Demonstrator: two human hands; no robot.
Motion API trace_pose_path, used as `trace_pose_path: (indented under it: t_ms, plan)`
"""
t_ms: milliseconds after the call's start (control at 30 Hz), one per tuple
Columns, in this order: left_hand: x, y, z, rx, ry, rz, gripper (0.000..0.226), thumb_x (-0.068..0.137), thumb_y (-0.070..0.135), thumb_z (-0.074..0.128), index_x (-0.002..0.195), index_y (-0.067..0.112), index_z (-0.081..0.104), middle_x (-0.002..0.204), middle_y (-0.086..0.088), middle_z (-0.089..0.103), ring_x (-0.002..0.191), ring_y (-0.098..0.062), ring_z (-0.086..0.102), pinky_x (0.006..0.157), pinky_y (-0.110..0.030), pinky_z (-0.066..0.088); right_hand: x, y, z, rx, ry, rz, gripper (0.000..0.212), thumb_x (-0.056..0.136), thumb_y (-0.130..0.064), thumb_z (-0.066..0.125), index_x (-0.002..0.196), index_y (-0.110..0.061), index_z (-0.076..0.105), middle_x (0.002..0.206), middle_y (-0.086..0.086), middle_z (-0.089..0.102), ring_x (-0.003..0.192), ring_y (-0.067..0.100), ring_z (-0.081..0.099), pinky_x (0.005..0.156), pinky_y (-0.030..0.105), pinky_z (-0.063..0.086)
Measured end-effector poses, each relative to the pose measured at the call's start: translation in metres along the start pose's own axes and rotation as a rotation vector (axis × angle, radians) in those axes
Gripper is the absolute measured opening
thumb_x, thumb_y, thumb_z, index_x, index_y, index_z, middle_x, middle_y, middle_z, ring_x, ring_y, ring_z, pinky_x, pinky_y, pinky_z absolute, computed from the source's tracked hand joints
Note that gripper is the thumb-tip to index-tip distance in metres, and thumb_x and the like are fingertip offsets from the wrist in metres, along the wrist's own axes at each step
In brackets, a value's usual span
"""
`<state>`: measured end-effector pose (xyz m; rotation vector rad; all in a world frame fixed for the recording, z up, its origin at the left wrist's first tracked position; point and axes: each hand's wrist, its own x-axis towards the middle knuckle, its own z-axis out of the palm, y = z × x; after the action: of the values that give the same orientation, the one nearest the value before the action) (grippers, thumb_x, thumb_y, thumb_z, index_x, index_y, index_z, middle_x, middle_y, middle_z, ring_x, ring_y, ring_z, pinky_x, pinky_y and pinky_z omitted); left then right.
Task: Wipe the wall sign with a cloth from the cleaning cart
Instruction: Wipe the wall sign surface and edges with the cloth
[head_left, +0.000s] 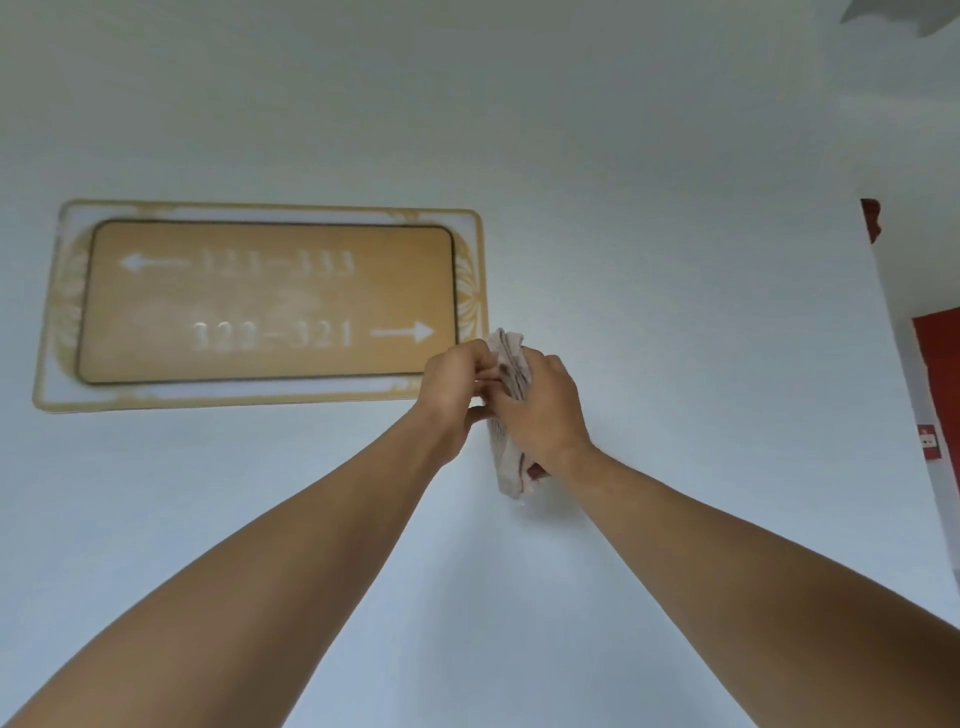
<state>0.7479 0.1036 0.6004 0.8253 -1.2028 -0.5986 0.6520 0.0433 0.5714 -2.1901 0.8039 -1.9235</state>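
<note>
On the white wall (649, 234) hangs a gold-framed tan sign (270, 304); both hands clutch a bunched whitish cloth (511, 374).

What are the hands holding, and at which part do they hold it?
Both hold a bunched cloth. The right hand wraps around its middle; the left hand pinches its upper part.

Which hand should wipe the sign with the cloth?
Probably the right hand: it grips most of the cloth, while the left hand only pinches its edge. The sign sits just up-left.
</note>
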Motion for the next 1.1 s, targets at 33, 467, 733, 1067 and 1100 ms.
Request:
trace_pose_path:
  t_ms: [33, 467, 733, 1067, 1100]
  plan:
    - [0.002, 0.000, 0.003, -0.026, -0.018, 0.015, 0.033, 0.064, 0.012, 0.048, 0.088, 0.002, 0.070, 0.081, -0.008, 0.066, 0.067, -0.018, 0.058, 0.070, -0.034, 0.051, 0.002, 0.002, 0.001, -0.067, 0.074, -0.035, 0.032, 0.087, -0.021, 0.065, 0.118, -0.014, 0.058, 0.111, 0.004, 0.052, 0.105, 0.019, 0.051, 0.086, 0.030, 0.047]
    - [0.048, -0.024, -0.019, 1.157, 0.187, 0.524, 0.066, 0.074, -0.005, 0.048, 0.136, 0.014, 0.058, 0.143, -0.004, 0.048, 0.138, -0.023, 0.035, 0.111, -0.030, 0.032, 0.048, 0.033, 0.005, -0.297, 0.223, -0.051, 0.035, 0.093, -0.007, 0.055, 0.127, -0.009, 0.053, 0.118, 0.007, 0.042, 0.112, 0.022, 0.040, 0.077, 0.027, 0.046]
    - [0.061, -0.022, -0.044, 1.429, 0.342, 0.447, 0.074, 0.075, -0.002, 0.053, 0.146, 0.018, 0.043, 0.159, -0.006, 0.030, 0.149, -0.025, 0.018, 0.120, -0.040, 0.020, 0.037, 0.053, 0.058, -0.274, 0.065, -0.061, 0.028, 0.096, -0.003, 0.045, 0.121, -0.009, 0.056, 0.119, 0.009, 0.043, 0.111, 0.022, 0.042, 0.094, 0.025, 0.042]
    - [0.105, -0.035, -0.079, 1.514, 0.333, 0.542, 0.072, 0.084, 0.021, 0.058, 0.151, 0.017, 0.031, 0.162, -0.008, 0.021, 0.150, -0.025, 0.013, 0.121, -0.043, 0.015, 0.066, 0.057, 0.091, -0.276, 0.219, -0.016, 0.018, 0.087, 0.004, 0.057, 0.105, 0.005, 0.058, 0.103, 0.022, 0.056, 0.098, 0.037, 0.051, 0.089, 0.041, 0.044]
    - [0.109, -0.039, -0.082, 1.515, 0.337, 0.555, 0.070, 0.085, 0.023, 0.057, 0.151, 0.016, 0.031, 0.162, -0.009, 0.021, 0.150, -0.026, 0.013, 0.121, -0.043, 0.014, 0.068, 0.058, 0.096, -0.279, 0.241, -0.020, 0.017, 0.086, 0.004, 0.061, 0.103, 0.006, 0.059, 0.100, 0.023, 0.057, 0.096, 0.038, 0.052, 0.087, 0.042, 0.045]
